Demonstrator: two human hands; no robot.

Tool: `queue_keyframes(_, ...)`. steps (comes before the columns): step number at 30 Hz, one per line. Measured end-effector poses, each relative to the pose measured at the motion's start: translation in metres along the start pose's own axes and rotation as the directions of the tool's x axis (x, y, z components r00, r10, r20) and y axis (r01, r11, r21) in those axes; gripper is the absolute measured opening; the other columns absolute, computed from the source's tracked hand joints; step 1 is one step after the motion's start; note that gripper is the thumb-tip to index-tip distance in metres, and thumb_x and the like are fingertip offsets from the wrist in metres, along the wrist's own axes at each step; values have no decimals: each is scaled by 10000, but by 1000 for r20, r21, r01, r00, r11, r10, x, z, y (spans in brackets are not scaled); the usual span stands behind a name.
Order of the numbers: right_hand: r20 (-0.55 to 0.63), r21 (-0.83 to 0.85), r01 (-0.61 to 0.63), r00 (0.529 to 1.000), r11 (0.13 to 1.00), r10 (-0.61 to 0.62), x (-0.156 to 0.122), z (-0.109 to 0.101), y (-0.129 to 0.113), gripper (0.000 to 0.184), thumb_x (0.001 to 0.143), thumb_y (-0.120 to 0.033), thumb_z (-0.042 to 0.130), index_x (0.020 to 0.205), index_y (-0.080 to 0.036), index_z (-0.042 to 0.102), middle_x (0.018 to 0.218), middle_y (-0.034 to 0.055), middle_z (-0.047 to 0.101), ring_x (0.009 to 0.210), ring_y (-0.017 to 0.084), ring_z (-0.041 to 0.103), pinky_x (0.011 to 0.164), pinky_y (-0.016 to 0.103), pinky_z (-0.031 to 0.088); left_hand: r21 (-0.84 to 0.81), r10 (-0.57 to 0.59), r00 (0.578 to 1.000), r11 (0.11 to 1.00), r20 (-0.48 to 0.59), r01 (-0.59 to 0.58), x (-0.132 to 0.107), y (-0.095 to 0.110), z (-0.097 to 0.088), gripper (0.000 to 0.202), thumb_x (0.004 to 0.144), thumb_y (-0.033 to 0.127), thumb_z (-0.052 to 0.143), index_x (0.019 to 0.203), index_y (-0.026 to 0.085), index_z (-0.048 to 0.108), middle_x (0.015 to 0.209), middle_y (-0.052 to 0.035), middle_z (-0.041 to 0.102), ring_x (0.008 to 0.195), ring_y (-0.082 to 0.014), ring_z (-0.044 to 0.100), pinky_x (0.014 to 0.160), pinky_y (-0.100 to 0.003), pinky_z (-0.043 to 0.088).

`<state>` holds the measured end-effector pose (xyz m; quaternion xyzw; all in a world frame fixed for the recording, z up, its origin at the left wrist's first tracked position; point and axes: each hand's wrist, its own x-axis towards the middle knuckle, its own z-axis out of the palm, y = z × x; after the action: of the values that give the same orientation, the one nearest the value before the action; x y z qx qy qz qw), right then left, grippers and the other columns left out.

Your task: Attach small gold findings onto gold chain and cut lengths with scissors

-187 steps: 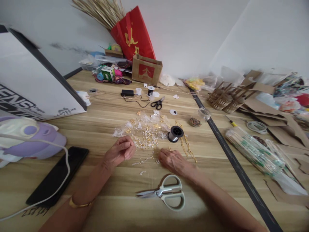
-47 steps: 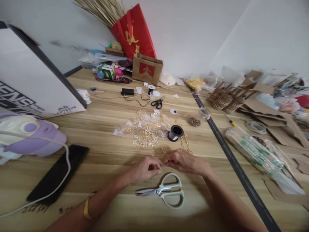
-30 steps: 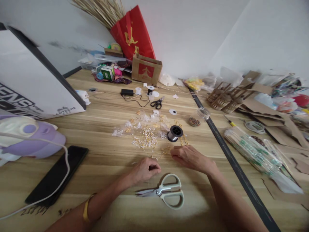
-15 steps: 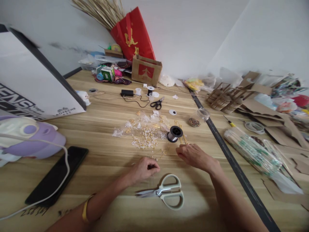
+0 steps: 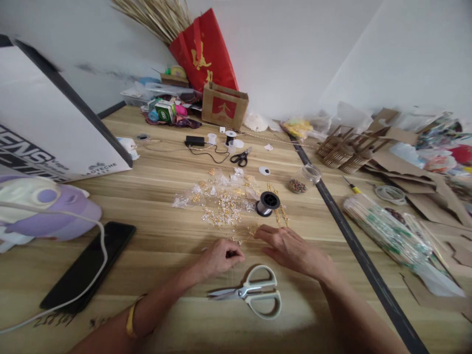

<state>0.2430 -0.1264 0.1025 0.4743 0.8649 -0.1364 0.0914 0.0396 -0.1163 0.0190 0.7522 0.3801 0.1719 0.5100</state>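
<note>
My left hand [image 5: 220, 256] rests on the wooden table [image 5: 162, 246] with its fingers curled in a pinch; what it holds is too small to name. My right hand [image 5: 285, 244] lies palm down to its right, fingers stretched toward small gold pieces [image 5: 248, 231] on the wood. A scatter of gold and silver beads and small clear bags [image 5: 221, 199] lies just beyond both hands. A dark spool of thread [image 5: 268, 203] stands beside a gold chain [image 5: 282, 214]. White-handled scissors [image 5: 254, 294] lie just in front of my hands.
A black phone [image 5: 88, 265] with a white cable and a purple-and-white object [image 5: 44, 211] lie at the left. A white box [image 5: 47, 128] stands behind. Black scissors [image 5: 240, 158], a red bag [image 5: 202, 49], a bead jar [image 5: 298, 186], cardboard pieces [image 5: 405, 162] and a wrapped stick bundle [image 5: 387, 231] fill the far and right sides.
My right hand has come back left from beside the spool and chain, toward the gold pieces and my left hand. My left hand has stayed put in its pinch.
</note>
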Motion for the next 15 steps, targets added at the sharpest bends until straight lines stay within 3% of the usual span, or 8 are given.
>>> queue_keyframes(6, -22, 95, 153, 988, 984, -152, 4, 9, -19, 167, 861, -66, 448, 941, -180, 541, 902, 33, 591, 744, 134, 594, 588, 211, 344, 3, 19, 1000, 1000, 6, -19, 0, -5, 1, 173, 754, 175, 554, 766, 131, 721, 698, -32, 700, 607, -127, 575, 557, -192, 393)
queue_keyframes(11, -15, -13, 138, 990, 990, -138, 12, 20, -20, 154, 864, -54, 459, 896, -163, 563, 808, 36, 608, 648, 125, 576, 537, 222, 287, 3, 18, 1000, 1000, 3, -18, 0, -6, 2, 168, 756, 187, 565, 753, 132, 723, 683, -31, 698, 607, -128, 575, 572, -198, 404)
queue_keyframes(15, 23, 3, 139, 990, 990, -139, 16, 19, -19, 148, 890, -94, 457, 868, -161, 587, 771, 35, 625, 649, 123, 581, 538, 223, 273, -21, 9, 1000, 1000, -7, -9, 0, -4, 1, 165, 757, 205, 573, 750, 131, 720, 647, -22, 683, 574, -118, 556, 545, -191, 395)
